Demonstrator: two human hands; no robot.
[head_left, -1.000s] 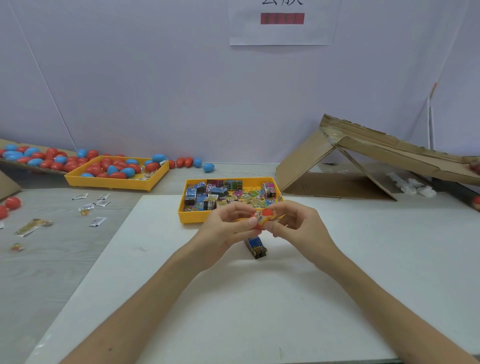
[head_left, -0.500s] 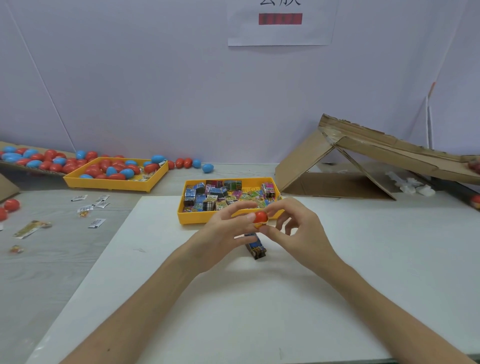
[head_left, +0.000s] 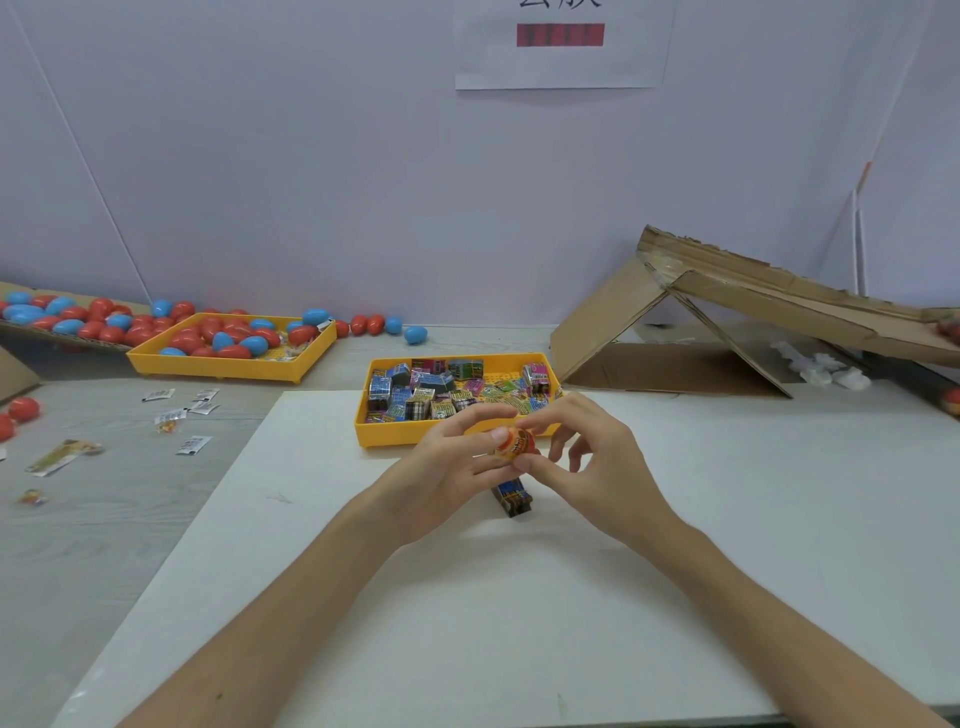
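Red egg (head_left: 514, 442) is being held by both hands just in front of the yellow tray of boxes (head_left: 395, 439), level with its near rim and above the white board (head_left: 467, 597). A yellow printed label is showing on the side of the egg facing the camera.

The left hand (head_left: 447, 467) is pinching the egg from the left, its thumb lying on the near side and its fingers curling over the top toward the tray. The right hand (head_left: 597, 462) is gripping the egg from the right between thumb and forefinger, while its other fingers are curling loosely, clear of the egg.

A small blue box (head_left: 513, 498) is lying on the board just in front of the tray, under the hands and partly hidden by them.

Left of the tray and farther back, a second yellow tray (head_left: 228, 368) is holding red and blue eggs. Small packets (head_left: 182, 410) are lying scattered on the grey table left of the tray. A cardboard ramp (head_left: 727, 291) is standing to the tray's right, and a paper notice (head_left: 561, 62) is hanging on the wall behind it.
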